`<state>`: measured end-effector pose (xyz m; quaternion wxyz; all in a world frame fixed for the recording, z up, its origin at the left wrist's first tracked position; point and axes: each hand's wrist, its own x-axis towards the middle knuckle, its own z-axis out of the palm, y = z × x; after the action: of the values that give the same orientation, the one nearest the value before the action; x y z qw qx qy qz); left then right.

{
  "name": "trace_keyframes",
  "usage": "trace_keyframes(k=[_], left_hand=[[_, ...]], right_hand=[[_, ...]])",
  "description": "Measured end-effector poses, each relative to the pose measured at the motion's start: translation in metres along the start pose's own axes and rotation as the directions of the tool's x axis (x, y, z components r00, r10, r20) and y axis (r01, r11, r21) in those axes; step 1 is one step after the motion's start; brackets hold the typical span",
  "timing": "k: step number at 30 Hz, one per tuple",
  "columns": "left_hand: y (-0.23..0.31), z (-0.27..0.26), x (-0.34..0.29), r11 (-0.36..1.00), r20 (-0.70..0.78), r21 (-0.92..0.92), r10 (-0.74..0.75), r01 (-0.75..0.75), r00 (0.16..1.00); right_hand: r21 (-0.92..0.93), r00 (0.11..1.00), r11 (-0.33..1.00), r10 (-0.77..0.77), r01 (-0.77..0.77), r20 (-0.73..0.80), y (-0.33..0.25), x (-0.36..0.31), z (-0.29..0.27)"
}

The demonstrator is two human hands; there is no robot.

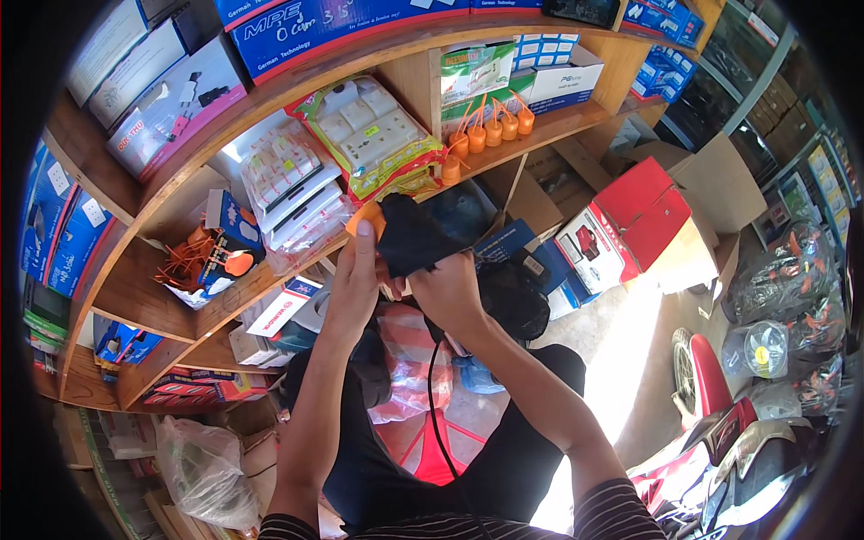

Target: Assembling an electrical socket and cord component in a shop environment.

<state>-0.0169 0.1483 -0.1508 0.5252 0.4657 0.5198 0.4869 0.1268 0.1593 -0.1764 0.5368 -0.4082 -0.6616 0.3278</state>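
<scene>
Both my hands are raised before the wooden shelves, close together around a black cloth point(409, 236). With my left hand point(349, 286) I grip an orange object point(366, 216); its upper part shows past my thumb, and the cloth hides the rest, so its kind is unclear. My right hand point(447, 286) is closed on the lower right of the cloth, which bunches against the orange object. Several orange lamp holders point(493, 133) with wire loops stand in a row on the shelf beyond.
Packs of white sockets point(371, 135) lie on the shelf ahead. Boxes fill the shelves at left, and a red and white carton point(598, 243) stands on the right. A pink striped plastic bag point(405, 351) is between my legs. A red motorbike point(720, 423) is at lower right.
</scene>
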Motion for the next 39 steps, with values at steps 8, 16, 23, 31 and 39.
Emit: trace_keyframes(k=[8,16,23,31,39], left_hand=[[0.002,0.000,0.006,0.992,-0.003,-0.029,0.125,-0.125,0.992],[-0.002,-0.001,0.005,0.992,0.035,0.052,0.116,-0.118,0.993],[-0.003,0.007,0.004,0.934,-0.019,0.128,0.338,-0.333,0.941],[-0.011,0.008,0.007,0.881,0.050,0.177,0.437,-0.438,0.898],[-0.016,0.014,0.009,0.765,0.052,0.307,0.581,-0.567,0.812]], right_hand=[[-0.034,0.991,0.997,-0.075,0.072,-0.108,-0.007,0.005,-0.007],[0.260,0.997,0.963,0.070,-0.077,0.035,-0.003,0.014,-0.022],[0.351,0.916,0.875,0.213,-0.333,0.340,-0.003,0.012,-0.029],[0.098,0.989,0.986,-0.141,0.135,0.051,-0.005,0.024,-0.044],[0.276,1.000,0.961,0.019,-0.024,0.019,-0.002,0.007,-0.022]])
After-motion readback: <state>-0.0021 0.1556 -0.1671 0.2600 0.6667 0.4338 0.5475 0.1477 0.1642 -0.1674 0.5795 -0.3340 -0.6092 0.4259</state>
